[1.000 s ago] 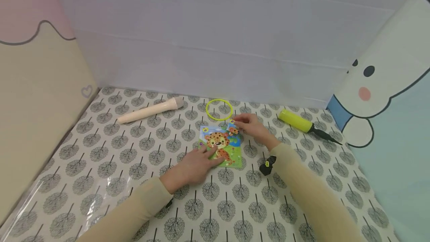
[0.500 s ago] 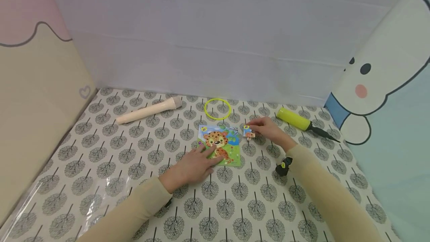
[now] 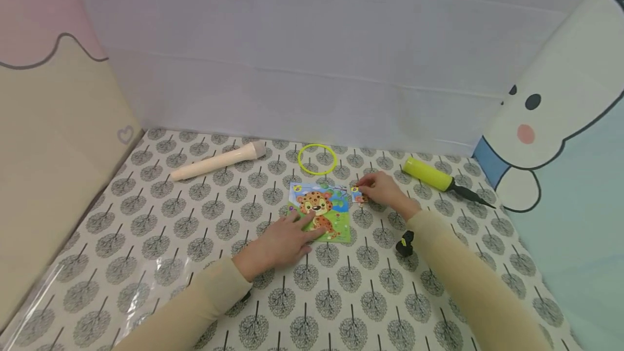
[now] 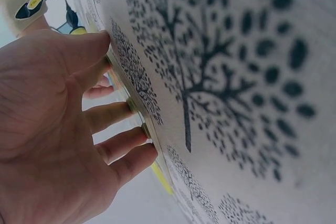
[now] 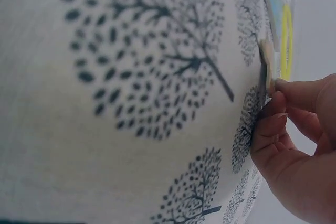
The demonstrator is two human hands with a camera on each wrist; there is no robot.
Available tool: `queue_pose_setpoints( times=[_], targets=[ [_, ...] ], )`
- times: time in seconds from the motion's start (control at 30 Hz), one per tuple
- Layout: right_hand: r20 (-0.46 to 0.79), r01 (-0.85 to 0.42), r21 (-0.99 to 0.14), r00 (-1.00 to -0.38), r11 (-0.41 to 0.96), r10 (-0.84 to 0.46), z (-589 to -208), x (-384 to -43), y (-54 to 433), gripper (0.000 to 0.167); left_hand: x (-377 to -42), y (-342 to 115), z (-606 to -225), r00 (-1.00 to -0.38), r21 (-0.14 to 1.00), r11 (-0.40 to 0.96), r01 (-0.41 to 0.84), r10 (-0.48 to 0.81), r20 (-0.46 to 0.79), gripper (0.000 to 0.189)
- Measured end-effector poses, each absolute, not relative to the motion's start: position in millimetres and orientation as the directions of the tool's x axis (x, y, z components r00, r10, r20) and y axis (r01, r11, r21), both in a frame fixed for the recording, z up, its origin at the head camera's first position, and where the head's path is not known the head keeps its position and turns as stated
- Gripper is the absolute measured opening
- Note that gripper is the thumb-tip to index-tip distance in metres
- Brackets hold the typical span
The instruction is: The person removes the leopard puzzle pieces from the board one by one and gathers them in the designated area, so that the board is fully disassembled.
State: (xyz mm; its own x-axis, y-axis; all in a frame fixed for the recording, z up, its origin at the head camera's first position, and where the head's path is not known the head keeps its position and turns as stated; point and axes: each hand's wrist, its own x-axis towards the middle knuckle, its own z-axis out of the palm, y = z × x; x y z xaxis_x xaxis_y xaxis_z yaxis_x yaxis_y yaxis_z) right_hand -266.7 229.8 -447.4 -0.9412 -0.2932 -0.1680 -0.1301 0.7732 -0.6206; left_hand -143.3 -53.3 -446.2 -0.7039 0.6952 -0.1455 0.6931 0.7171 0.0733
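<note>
A square jigsaw puzzle board [image 3: 342,226] with a cartoon leopard on it lies flat at the middle of the table. My left hand [image 3: 280,242] rests on its lower left part, fingers spread and fairly straight. In the left wrist view, fingertips [image 4: 137,156] touch the board's edge. Just beyond the board's upper right edge, my right hand [image 3: 385,188] pinches a small puzzle piece [image 3: 358,195] between thumb and fingertips. The right wrist view shows that puzzle piece [image 5: 266,61] edge-on, close over the tablecloth.
Behind the board lies a thin yellow ring [image 3: 317,173]. A pale pink stick with a grey end [image 3: 214,164] lies at the back left. At the back right is a yellow hand pump [image 3: 429,174] with a black nozzle. A white wall stands behind the table.
My right hand has carried the puzzle piece from over the board's upper right corner rightward, to beside the board and close to the tablecloth. The left hand has stayed in place.
</note>
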Motion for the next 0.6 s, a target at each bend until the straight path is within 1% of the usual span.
queue_pose_setpoints(
  times=[0.1, 0.17, 0.37, 0.47, 0.6],
  targets=[
    [-0.139, -0.166, -0.572, -0.946, 0.803, -0.294, -446, -265, 227, 0.015, -143, -53, -445, -0.703, 0.071, 0.715, 0.695, 0.697, -0.141, 0.054],
    [-0.13, -0.177, -0.562, -0.946, 0.808, -0.298, -445, -265, 225, 0.015, -143, -53, -445, -0.703, 0.07, 0.716, 0.695, 0.696, -0.142, 0.054],
    [-0.081, -0.238, -0.577, -0.935, 0.781, -0.345, -440, -264, 210, 0.015, -143, -53, -446, -0.704, 0.052, 0.715, 0.697, 0.697, -0.138, 0.054],
    [-0.072, -0.268, -0.588, -0.923, 0.763, -0.379, -438, -264, 194, 0.016, -143, -53, -446, -0.706, 0.05, 0.718, 0.694, 0.693, -0.147, 0.055],
    [-0.059, -0.334, -0.569, -0.895, 0.751, -0.442, -441, -264, 174, 0.019, -143, -53, -446, -0.706, 0.062, 0.721, 0.691, 0.69, -0.16, 0.055]
  ],
)
